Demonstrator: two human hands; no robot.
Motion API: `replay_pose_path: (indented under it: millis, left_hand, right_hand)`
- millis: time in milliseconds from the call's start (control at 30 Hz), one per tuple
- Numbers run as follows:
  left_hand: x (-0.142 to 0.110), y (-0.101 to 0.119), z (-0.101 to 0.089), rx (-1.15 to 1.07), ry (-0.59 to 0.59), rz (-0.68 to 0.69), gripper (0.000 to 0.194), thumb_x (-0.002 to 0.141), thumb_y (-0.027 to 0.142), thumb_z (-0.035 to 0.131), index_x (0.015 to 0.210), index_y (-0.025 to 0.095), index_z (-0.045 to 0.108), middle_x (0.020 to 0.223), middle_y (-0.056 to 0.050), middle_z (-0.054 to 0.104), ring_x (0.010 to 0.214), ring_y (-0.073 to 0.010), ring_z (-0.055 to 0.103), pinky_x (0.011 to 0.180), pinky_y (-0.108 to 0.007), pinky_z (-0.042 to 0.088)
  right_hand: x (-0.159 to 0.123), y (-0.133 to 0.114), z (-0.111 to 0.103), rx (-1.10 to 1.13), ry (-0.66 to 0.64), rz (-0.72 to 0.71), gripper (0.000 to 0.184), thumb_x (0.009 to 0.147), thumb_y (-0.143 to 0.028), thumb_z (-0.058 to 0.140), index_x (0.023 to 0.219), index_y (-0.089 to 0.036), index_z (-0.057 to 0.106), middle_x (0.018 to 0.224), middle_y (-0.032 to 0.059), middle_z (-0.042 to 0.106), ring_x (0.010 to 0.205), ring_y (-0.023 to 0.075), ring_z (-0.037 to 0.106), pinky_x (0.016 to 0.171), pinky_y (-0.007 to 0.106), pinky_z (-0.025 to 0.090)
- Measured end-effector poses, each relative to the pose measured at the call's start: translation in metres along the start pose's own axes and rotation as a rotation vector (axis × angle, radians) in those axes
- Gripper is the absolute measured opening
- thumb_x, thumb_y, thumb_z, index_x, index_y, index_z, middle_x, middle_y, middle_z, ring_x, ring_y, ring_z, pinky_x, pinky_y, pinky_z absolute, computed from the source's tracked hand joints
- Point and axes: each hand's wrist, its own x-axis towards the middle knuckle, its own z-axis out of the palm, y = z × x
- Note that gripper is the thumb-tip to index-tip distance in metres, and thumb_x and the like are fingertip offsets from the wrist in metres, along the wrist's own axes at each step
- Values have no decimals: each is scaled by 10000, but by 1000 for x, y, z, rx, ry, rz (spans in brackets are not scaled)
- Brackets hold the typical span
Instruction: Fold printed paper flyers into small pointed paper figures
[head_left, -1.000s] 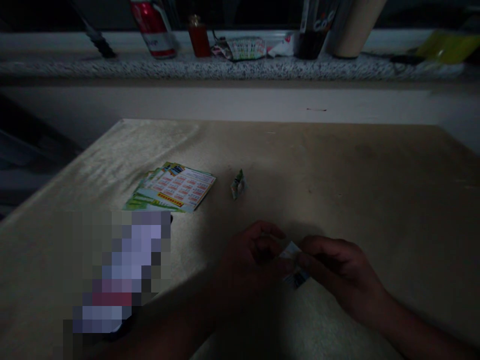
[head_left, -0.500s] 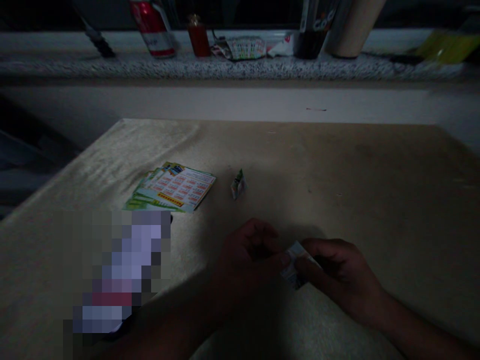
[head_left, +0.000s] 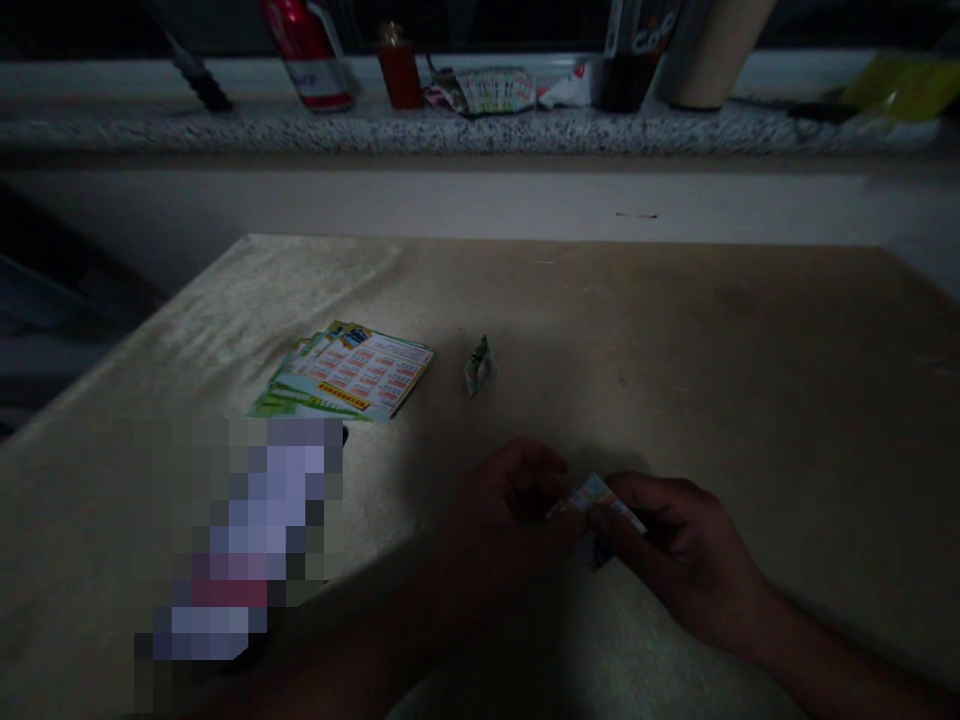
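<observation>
In dim light, my left hand and my right hand meet low over a beige table. Both pinch a small printed paper, folded between their fingertips. A finished small folded paper piece stands on the table a little beyond my left hand. Further left lies a fanned stack of printed leaflets with green edges and red grids.
A blurred-out flat object lies at the table's near left. Behind the table a speckled stone ledge holds a red can, a red lighter, wrappers, a dark drink cup and a beige roll.
My fingers have turned the small paper between them; it has tipped from hanging below the fingertips to lying flatter on top. Both hands stay in place.
</observation>
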Motion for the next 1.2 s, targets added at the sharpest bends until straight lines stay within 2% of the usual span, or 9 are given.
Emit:
replay_pose_path:
  millis: [200, 433, 567, 767, 900, 1033, 1200]
  left_hand:
    - [3, 0, -6, -140, -76, -30, 398, 646, 231, 899, 874, 159, 580, 698, 46, 636, 618, -97, 610, 607, -214, 467]
    - [6, 7, -12, -81, -48, -126, 530, 605, 254, 931, 997, 161, 586, 744, -7, 747, 660, -143, 690, 662, -256, 527]
    - [4, 9, -13, -44, -34, -91, 477, 629, 234, 915, 972, 164, 591, 698, 20, 723, 615, -117, 662, 609, -219, 499]
    - [5, 8, -14, -138, -107, -61, 426, 606, 176, 907, 827, 171, 543, 633, 42, 697, 550, -94, 626, 550, -188, 468]
    - [7, 10, -17, -113, -88, -86, 420, 608, 193, 902, 815, 171, 537, 658, 25, 718, 583, -112, 652, 592, -215, 497]
    - [7, 14, -19, -22, -4, -116, 451, 594, 192, 902, 887, 172, 560, 680, 17, 730, 597, -120, 655, 592, -221, 491]
    - [4, 18, -19, -66, -20, -69, 400, 600, 138, 877, 758, 175, 511, 619, 54, 679, 550, -86, 602, 545, -190, 456]
  right_hand:
    - [1, -3, -2, 38, 8, -25, 320, 963, -361, 580, 727, -160, 658, 601, 4, 565, 518, 110, 464, 460, 227, 378]
    - [2, 2, -3, 95, 10, 0, 310, 960, -370, 606, 736, -166, 671, 635, 23, 630, 553, 122, 538, 511, 233, 445]
    - [0, 5, -2, 100, 9, 15, 343, 964, -415, 600, 730, -171, 661, 631, 10, 591, 548, 116, 496, 497, 233, 408]
    - [0, 5, -2, 92, 4, 22, 331, 954, -413, 621, 736, -168, 668, 643, 15, 608, 555, 115, 500, 504, 234, 416]
    - [2, 3, -3, 157, 10, 9, 307, 949, -398, 628, 761, -166, 698, 659, 29, 652, 568, 119, 554, 519, 224, 461]
    - [3, 2, -3, 198, 33, 11, 291, 939, -390, 647, 773, -164, 723, 673, 40, 686, 575, 116, 594, 536, 212, 489]
    - [3, 2, -4, 195, 27, 6, 285, 940, -383, 660, 772, -166, 735, 676, 40, 705, 580, 105, 610, 539, 186, 498]
